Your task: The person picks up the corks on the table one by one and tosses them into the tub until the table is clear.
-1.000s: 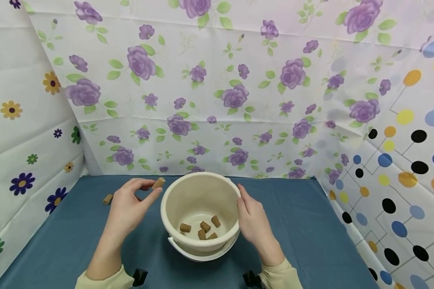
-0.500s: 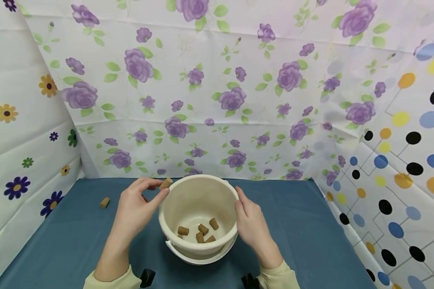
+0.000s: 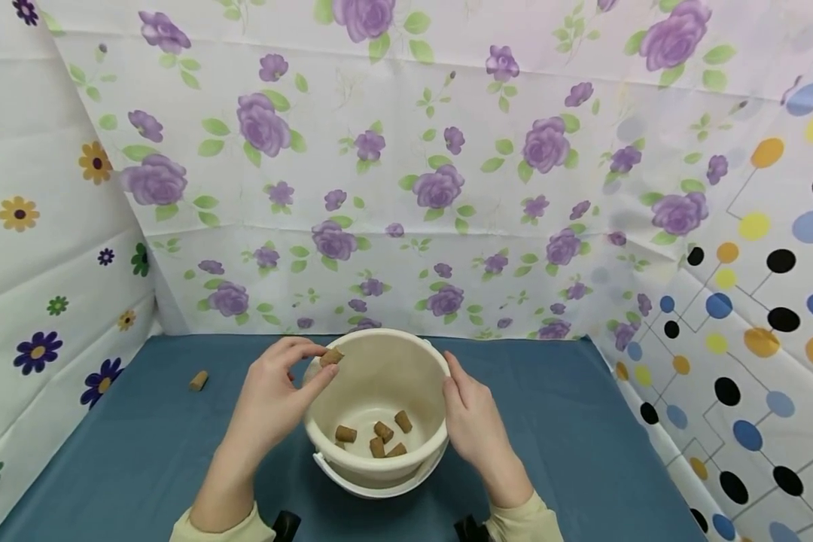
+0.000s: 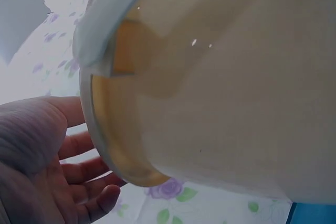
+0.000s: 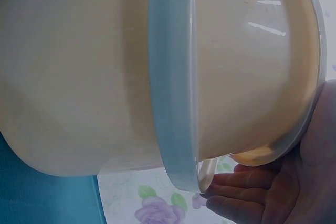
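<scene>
Between the thumb and fingertips of my left hand is a small brown cork, pinched over the left rim of a cream bucket. My right hand grips the bucket's rim on the right side, thumb on the near side. Several corks lie on the bucket's floor. In the left wrist view, the left hand is beside the rim and the pinched cork is hidden. The right wrist view has the right hand at the rim, near the hanging handle.
One more cork lies on the blue tablecloth to the left of the bucket. A curtain with purple flowers hangs behind the table. Patterned sheets enclose the left and right sides.
My left hand has moved right with the cork, from beside the bucket to over its left rim. My right hand keeps its grip, and the corks inside look unmoved.
</scene>
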Available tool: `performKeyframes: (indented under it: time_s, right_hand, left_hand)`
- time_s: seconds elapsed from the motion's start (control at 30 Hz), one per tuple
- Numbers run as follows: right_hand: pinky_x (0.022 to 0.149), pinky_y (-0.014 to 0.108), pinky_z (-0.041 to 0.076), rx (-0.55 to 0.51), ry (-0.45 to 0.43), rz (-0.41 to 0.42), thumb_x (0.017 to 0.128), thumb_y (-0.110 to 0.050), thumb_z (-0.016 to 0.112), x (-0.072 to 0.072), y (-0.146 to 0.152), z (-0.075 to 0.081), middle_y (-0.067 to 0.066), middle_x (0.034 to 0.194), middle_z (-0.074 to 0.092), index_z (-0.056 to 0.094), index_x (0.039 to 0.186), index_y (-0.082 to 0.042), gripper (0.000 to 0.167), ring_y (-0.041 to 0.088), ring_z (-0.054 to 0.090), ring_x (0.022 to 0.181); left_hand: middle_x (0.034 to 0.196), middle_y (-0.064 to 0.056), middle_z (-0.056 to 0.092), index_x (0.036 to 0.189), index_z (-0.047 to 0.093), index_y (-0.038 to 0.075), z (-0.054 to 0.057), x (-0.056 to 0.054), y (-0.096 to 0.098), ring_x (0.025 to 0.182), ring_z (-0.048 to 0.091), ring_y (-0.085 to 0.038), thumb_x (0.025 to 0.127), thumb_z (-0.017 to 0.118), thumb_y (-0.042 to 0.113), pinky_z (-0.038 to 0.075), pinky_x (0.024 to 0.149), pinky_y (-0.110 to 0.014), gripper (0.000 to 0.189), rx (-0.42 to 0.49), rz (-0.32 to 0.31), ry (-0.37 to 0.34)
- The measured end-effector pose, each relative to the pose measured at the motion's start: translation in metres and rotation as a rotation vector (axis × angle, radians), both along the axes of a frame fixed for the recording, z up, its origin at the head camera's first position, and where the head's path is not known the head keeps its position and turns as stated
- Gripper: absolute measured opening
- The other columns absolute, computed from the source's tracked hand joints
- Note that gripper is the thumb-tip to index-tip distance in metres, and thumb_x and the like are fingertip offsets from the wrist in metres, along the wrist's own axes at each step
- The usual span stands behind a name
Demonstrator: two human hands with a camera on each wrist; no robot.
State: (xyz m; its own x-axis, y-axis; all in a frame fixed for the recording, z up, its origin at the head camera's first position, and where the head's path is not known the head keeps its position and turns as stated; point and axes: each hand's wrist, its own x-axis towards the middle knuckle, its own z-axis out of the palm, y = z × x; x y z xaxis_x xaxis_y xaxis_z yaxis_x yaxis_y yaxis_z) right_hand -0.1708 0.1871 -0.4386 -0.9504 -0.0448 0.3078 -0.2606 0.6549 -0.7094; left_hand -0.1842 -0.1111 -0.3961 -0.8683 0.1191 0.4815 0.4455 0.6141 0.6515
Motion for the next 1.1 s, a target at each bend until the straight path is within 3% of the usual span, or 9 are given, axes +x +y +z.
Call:
performKeyframes:
  time_s: [0.13, 0.57, 0.8, 0.97, 1.1]
  right_hand:
    - [0.106, 0.060, 0.054, -0.001, -0.003, 0.001, 0.118, -0.024, 0.038, 0.0001, 0.0007, 0.0019, 0.023, 0.153, 0.057, 0.042, 0.165, -0.005, 0.050, 0.040, 0.061, 0.135]
    - [0.105, 0.060, 0.054, -0.016, 0.005, 0.009, 0.118, -0.023, 0.037, 0.0008, 0.0004, -0.0004, 0.023, 0.153, 0.057, 0.042, 0.164, -0.004, 0.050, 0.040, 0.061, 0.134]
    - [0.104, 0.060, 0.055, -0.021, 0.006, -0.004, 0.117, -0.022, 0.040, 0.0034, 0.0006, -0.0021, 0.023, 0.151, 0.058, 0.044, 0.164, -0.005, 0.050, 0.039, 0.063, 0.132]
    - [0.103, 0.059, 0.056, -0.013, 0.030, 0.001, 0.118, -0.022, 0.039, 0.0017, 0.0011, -0.0026, 0.024, 0.150, 0.059, 0.044, 0.163, -0.003, 0.049, 0.040, 0.063, 0.131]
    - [0.104, 0.060, 0.055, -0.007, 0.032, 0.001, 0.118, -0.023, 0.039, -0.0006, 0.0006, -0.0021, 0.023, 0.150, 0.059, 0.044, 0.163, -0.005, 0.049, 0.039, 0.063, 0.132]
  left_hand:
    - [0.122, 0.000, 0.071, 0.115, 0.082, 0.015, -0.0022, 0.0005, 0.0049, 0.082, 0.056, -0.020, 0.096, 0.084, 0.026, 0.047, 0.065, -0.033, 0.022, -0.020, -0.035, 0.031]
    - [0.121, 0.001, 0.071, 0.112, 0.083, 0.016, -0.0015, 0.0046, 0.0059, 0.083, 0.057, -0.022, 0.093, 0.087, 0.022, 0.048, 0.063, -0.030, 0.021, -0.046, -0.063, 0.056]
    - [0.122, 0.002, 0.072, 0.112, 0.083, 0.016, -0.0036, 0.0050, 0.0067, 0.107, 0.064, -0.023, 0.092, 0.088, 0.024, 0.051, 0.067, -0.032, 0.023, -0.055, -0.077, 0.063]
    - [0.122, 0.002, 0.072, 0.111, 0.083, 0.016, -0.0042, 0.0030, 0.0081, 0.113, 0.064, -0.022, 0.091, 0.089, 0.025, 0.054, 0.070, -0.036, 0.023, -0.062, -0.075, 0.077]
    - [0.121, 0.002, 0.072, 0.113, 0.083, 0.016, -0.0045, 0.0021, 0.0101, 0.117, 0.064, -0.024, 0.091, 0.089, 0.024, 0.058, 0.081, -0.045, 0.024, -0.063, -0.087, 0.066]
